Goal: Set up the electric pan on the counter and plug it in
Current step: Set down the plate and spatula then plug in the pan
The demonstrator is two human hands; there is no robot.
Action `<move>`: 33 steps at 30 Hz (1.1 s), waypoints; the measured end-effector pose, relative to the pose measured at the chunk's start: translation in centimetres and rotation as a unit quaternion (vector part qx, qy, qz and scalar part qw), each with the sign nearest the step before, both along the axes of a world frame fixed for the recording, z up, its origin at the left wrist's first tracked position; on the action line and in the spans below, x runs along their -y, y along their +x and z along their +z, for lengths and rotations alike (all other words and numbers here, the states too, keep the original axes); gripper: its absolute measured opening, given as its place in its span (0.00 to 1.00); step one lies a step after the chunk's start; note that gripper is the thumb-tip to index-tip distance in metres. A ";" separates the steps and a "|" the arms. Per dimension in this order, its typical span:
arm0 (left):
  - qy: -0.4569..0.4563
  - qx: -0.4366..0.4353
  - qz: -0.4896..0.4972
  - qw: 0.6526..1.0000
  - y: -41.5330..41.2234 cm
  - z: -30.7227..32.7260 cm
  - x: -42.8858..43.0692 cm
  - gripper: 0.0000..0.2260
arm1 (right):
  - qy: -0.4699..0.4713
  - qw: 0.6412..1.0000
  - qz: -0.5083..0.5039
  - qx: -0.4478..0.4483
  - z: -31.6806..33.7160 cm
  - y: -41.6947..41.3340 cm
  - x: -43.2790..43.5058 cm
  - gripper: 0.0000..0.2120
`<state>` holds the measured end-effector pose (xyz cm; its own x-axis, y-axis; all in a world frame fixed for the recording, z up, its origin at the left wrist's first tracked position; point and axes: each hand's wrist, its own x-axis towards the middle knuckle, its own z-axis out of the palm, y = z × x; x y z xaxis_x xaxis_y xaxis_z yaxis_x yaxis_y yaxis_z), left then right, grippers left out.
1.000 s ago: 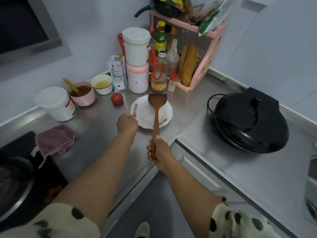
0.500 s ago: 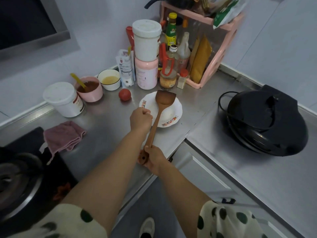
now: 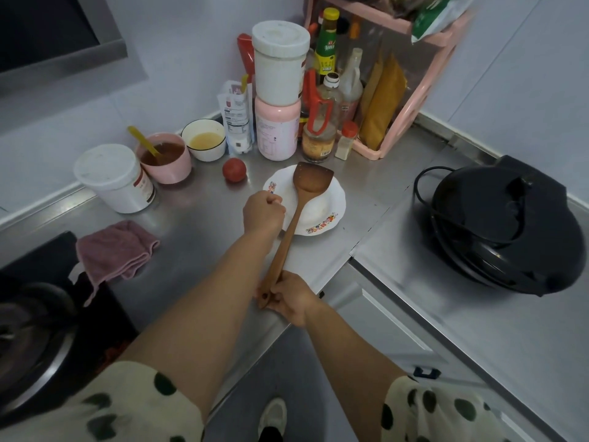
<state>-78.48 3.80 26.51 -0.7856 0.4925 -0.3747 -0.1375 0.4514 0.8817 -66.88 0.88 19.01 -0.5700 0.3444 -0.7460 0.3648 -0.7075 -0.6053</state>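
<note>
- Steel corner surface (image 3: 478, 346): black electric pan (image 3: 506, 228) sits shut, cord (image 3: 427, 199) coiled alongside.
- My right hand (image 3: 291, 298) grips a wooden spatula (image 3: 306, 199); left hand (image 3: 263, 213) pinches the plate (image 3: 331, 215).
- Pan looks heavy, rigid; I'd lift it with 2 hands underneath.

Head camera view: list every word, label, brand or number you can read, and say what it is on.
No text here can be read for certain.
Green bottle: yellow label, characters too blurred.
White pouch: printed lines too small.
Pink jar: fine print too small.
White tub: red label, illegible.
Plate: flower pattern only, no words.
</note>
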 end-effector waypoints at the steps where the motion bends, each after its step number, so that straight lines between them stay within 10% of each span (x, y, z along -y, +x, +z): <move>1: 0.001 0.002 0.000 1.000 -0.1 0.0 -0.1 0.07 | 0.003 1.000 0.000 -0.001 -0.1 0.0 -0.1 0.17; 33: 0.097 -0.066 -0.197 0.973 14.8 9.4 -15.3 0.09 | 0.226 0.953 -0.202 0.015 15.7 18.6 -16.9 0.13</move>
